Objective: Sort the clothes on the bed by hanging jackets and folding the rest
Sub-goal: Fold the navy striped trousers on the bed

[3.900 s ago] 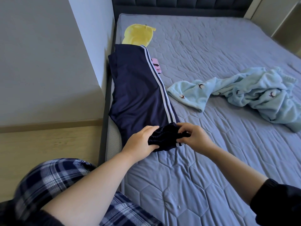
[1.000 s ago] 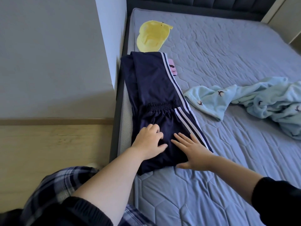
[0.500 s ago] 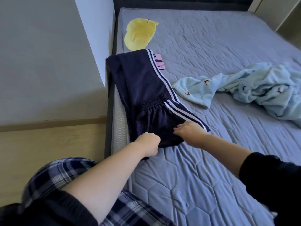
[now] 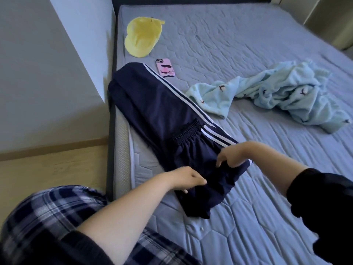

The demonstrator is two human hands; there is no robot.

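Since half a second ago, the near folded end of the navy trousers (image 4: 162, 111) has been lifted and bunched. The trousers are laid along the left edge of the bed (image 4: 248, 217). Their near end is pinched by the left hand (image 4: 188, 179) and the right hand (image 4: 231, 157). The fold is best carried forward level, with the stripes kept aligned. A pale blue garment (image 4: 277, 92) is left unfolded on the bed's right side.
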